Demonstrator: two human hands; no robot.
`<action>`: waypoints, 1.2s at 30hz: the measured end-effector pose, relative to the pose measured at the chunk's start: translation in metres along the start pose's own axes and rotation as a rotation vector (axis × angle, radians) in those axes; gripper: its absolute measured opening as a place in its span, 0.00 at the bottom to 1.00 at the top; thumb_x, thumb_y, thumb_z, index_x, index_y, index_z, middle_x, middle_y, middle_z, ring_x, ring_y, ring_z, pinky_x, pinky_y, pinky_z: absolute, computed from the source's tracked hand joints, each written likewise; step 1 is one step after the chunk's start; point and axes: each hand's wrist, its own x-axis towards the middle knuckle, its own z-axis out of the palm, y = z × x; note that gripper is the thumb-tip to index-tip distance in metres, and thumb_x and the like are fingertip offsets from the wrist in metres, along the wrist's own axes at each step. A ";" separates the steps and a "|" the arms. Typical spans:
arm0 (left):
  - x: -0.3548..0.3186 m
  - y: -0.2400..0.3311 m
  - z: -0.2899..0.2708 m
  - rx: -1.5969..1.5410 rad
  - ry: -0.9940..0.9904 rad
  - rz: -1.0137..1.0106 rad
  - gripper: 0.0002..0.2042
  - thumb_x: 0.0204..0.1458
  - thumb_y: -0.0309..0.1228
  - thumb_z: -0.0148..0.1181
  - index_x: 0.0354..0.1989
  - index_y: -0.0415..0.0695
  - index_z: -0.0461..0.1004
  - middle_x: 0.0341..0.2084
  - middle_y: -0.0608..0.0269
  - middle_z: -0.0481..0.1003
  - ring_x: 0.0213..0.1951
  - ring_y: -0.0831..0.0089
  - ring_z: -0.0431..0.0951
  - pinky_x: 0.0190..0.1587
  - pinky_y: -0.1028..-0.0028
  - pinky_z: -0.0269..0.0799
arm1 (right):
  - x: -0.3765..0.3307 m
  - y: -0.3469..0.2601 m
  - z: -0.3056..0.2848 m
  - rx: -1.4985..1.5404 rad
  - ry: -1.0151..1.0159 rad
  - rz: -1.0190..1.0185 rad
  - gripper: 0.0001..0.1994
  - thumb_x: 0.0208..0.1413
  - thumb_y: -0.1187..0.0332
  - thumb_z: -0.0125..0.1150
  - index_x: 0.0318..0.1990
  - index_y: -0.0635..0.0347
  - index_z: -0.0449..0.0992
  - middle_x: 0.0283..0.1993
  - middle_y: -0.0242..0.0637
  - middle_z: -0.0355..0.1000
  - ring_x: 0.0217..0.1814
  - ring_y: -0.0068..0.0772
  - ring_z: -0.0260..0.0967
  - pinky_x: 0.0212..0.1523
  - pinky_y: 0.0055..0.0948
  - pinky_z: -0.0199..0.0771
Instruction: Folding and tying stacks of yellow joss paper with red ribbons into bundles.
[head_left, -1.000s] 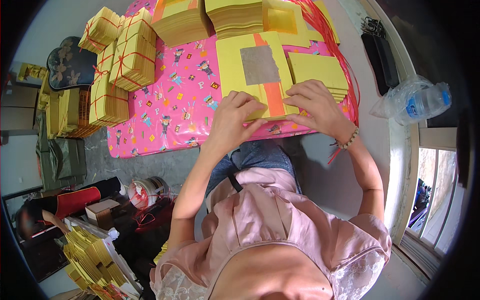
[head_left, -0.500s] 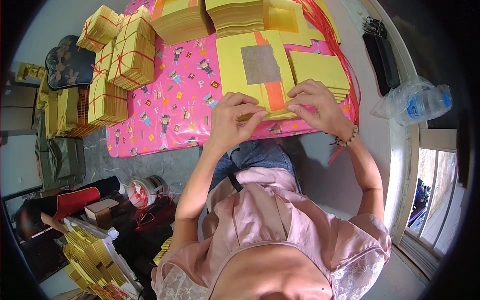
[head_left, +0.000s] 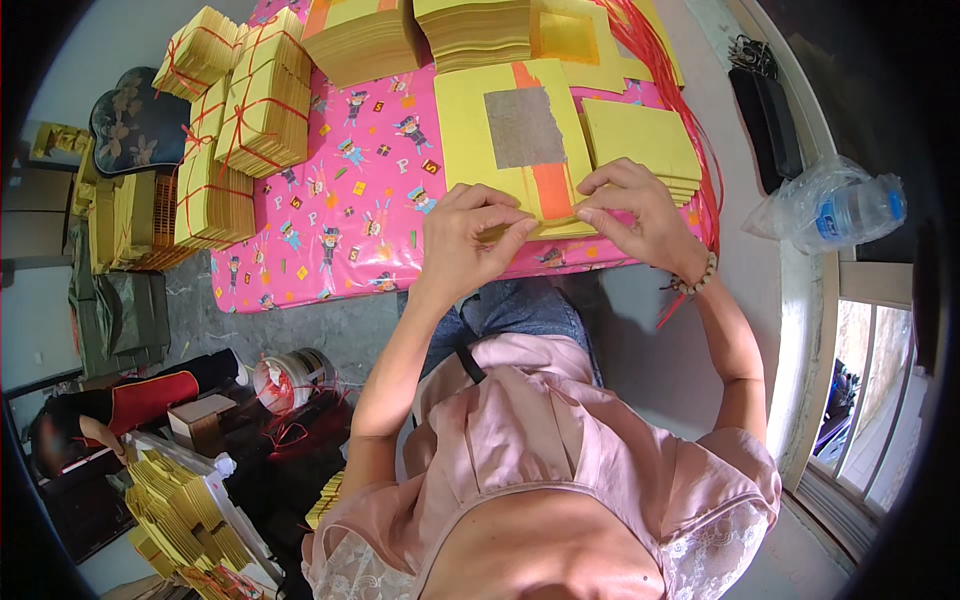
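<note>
A yellow sheet of paper (head_left: 464,135) with an orange stripe and a dull grey-brown square lies on top of a pile at the table's near edge. My left hand (head_left: 472,238) pinches its near edge left of the stripe, thumb against fingertips. On the other side of the stripe, my right hand (head_left: 640,222), with a beaded bracelet at the wrist, pinches the same edge between thumb and forefinger. The near edge looks slightly curled between the two hands. Beside my right hand sits a stack of plain yellow sheets (head_left: 640,145).
The table has a pink patterned cover (head_left: 340,240). Bundles of yellow paper tied with red string (head_left: 265,120) stand at the left, thick paper stacks (head_left: 475,45) at the back. Red strings (head_left: 690,120) hang at the right, near a bagged plastic bottle (head_left: 850,215). Another person (head_left: 150,405) works at lower left.
Both hands keep their pinch on the paper's near edge and have barely moved. The whole view has shifted very slightly.
</note>
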 end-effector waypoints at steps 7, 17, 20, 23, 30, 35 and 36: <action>0.001 0.002 0.001 0.004 0.013 -0.002 0.04 0.47 0.30 0.70 0.30 0.46 0.85 0.29 0.62 0.82 0.31 0.65 0.80 0.35 0.69 0.73 | 0.000 0.000 -0.001 -0.005 -0.008 0.008 0.08 0.54 0.65 0.66 0.35 0.60 0.82 0.39 0.39 0.76 0.44 0.41 0.72 0.46 0.37 0.70; 0.002 0.004 -0.003 0.061 0.016 0.073 0.07 0.48 0.29 0.68 0.36 0.46 0.82 0.29 0.62 0.80 0.29 0.64 0.79 0.34 0.67 0.72 | 0.008 -0.008 0.006 -0.217 0.027 -0.083 0.11 0.54 0.65 0.66 0.43 0.59 0.78 0.38 0.40 0.76 0.41 0.42 0.73 0.45 0.38 0.71; 0.007 0.005 -0.004 0.141 0.112 0.195 0.12 0.45 0.27 0.68 0.40 0.49 0.82 0.37 0.64 0.80 0.37 0.63 0.79 0.38 0.66 0.72 | 0.023 -0.006 0.002 -0.185 0.071 -0.084 0.10 0.57 0.68 0.64 0.43 0.60 0.78 0.35 0.40 0.75 0.37 0.42 0.74 0.42 0.36 0.72; 0.013 0.020 -0.013 0.368 0.305 0.349 0.18 0.40 0.26 0.69 0.43 0.52 0.81 0.45 0.65 0.77 0.47 0.60 0.76 0.46 0.62 0.71 | 0.041 -0.001 -0.004 -0.075 0.077 0.020 0.09 0.59 0.69 0.62 0.44 0.63 0.78 0.37 0.41 0.75 0.37 0.41 0.74 0.39 0.34 0.72; 0.024 0.004 0.000 0.283 0.076 0.252 0.22 0.45 0.29 0.69 0.52 0.48 0.78 0.54 0.55 0.72 0.57 0.51 0.69 0.55 0.55 0.68 | 0.099 0.030 -0.009 0.027 0.124 0.065 0.12 0.63 0.63 0.57 0.46 0.63 0.76 0.40 0.45 0.76 0.44 0.48 0.75 0.45 0.38 0.73; 0.049 -0.004 0.004 0.392 -0.066 0.154 0.31 0.53 0.42 0.63 0.65 0.46 0.65 0.63 0.44 0.61 0.66 0.44 0.58 0.65 0.49 0.55 | 0.133 0.079 0.000 -0.085 0.126 0.077 0.13 0.64 0.62 0.57 0.46 0.63 0.77 0.40 0.41 0.76 0.37 0.37 0.73 0.40 0.32 0.71; 0.052 -0.009 0.006 0.432 -0.106 0.134 0.33 0.56 0.46 0.60 0.68 0.46 0.60 0.66 0.40 0.57 0.68 0.42 0.54 0.68 0.48 0.51 | 0.139 0.090 0.003 -0.087 0.127 0.073 0.13 0.64 0.62 0.57 0.46 0.63 0.77 0.40 0.41 0.76 0.37 0.37 0.73 0.40 0.32 0.71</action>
